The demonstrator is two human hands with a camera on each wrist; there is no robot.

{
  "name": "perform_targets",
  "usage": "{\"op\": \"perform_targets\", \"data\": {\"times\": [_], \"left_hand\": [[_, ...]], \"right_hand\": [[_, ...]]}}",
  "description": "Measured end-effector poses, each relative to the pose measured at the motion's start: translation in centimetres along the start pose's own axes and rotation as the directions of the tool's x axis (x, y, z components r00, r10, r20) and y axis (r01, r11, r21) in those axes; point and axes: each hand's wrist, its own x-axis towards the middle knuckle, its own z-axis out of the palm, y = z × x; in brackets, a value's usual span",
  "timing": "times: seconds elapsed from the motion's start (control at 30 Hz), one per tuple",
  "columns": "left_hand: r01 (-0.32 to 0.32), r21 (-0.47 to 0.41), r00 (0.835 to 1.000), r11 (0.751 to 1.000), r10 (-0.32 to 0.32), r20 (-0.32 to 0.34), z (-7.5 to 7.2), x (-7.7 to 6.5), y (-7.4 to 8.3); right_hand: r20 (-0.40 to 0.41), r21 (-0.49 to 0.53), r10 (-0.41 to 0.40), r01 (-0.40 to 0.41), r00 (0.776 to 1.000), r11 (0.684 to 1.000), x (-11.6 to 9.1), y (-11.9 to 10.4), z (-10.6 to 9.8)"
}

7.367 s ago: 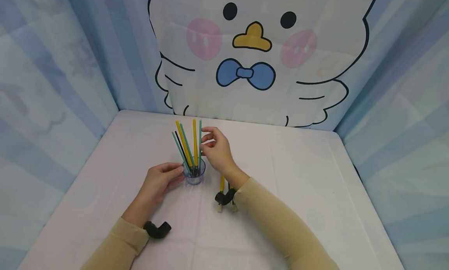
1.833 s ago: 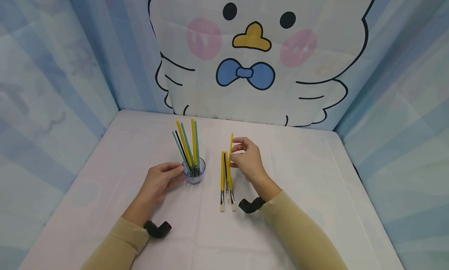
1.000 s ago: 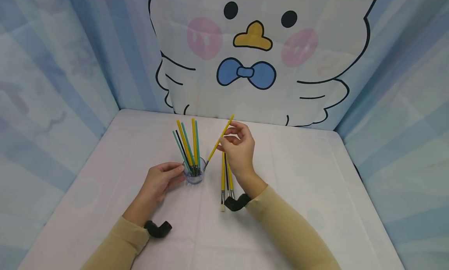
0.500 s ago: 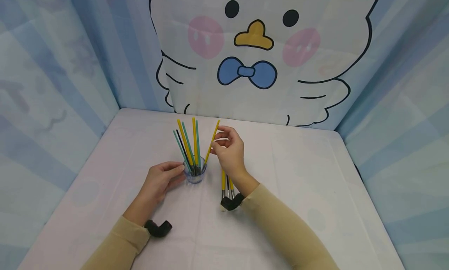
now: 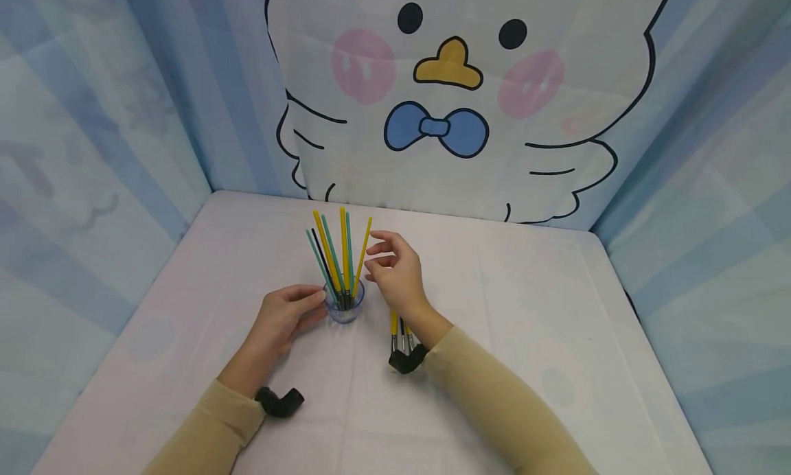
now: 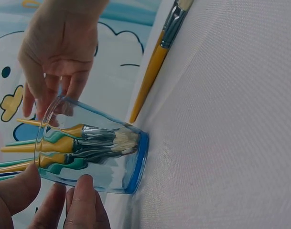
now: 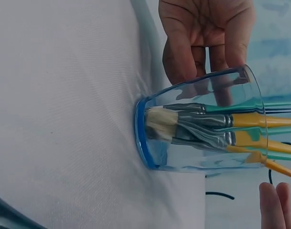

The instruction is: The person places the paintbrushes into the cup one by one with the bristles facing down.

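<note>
A clear cup (image 5: 344, 316) with a blue base stands on the white cloth, with yellow, teal and black-handled paintbrushes leaning in it, bristles down. My left hand (image 5: 281, 317) holds the cup from the left, thumb near the rim (image 6: 28, 183) and fingers along the side. On the other side, my right hand (image 5: 398, 272) hovers beside the thin yellow paintbrush (image 5: 363, 255), fingers loosely bent and holding nothing. That brush leans to the right within the cup. In the right wrist view the bristles (image 7: 161, 123) bunch near the cup's bottom.
Several more paintbrushes (image 5: 394, 324) lie on the cloth under my right wrist, partly hidden by it and its black wrist piece (image 5: 408, 360). Another black piece (image 5: 280, 402) sits at my left wrist. A printed curtain (image 5: 432, 180) closes off the back of the table.
My right hand lifted a thin yellow paintbrush from the cloth, moved it left into the cup and let it go. Earlier it was at a teal one there. My left hand stayed at the cup.
</note>
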Motion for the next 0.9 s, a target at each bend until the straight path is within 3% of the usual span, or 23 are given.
{"op": "perform_targets", "data": {"times": [0.27, 0.9], "left_hand": [[-0.001, -0.023, 1.0, 1.0, 0.002, 0.017, -0.1, 0.1, 0.1], [0.004, -0.028, 1.0, 1.0, -0.003, 0.012, 0.0, 0.0, -0.1]], "right_hand": [[-0.034, 0.01, 0.06, -0.06, 0.998, 0.998, -0.3, 0.9, -1.1], [-0.101, -0.079, 0.155, -0.163, 0.983, 0.983, -1.2, 2.7, -4.4]]}}
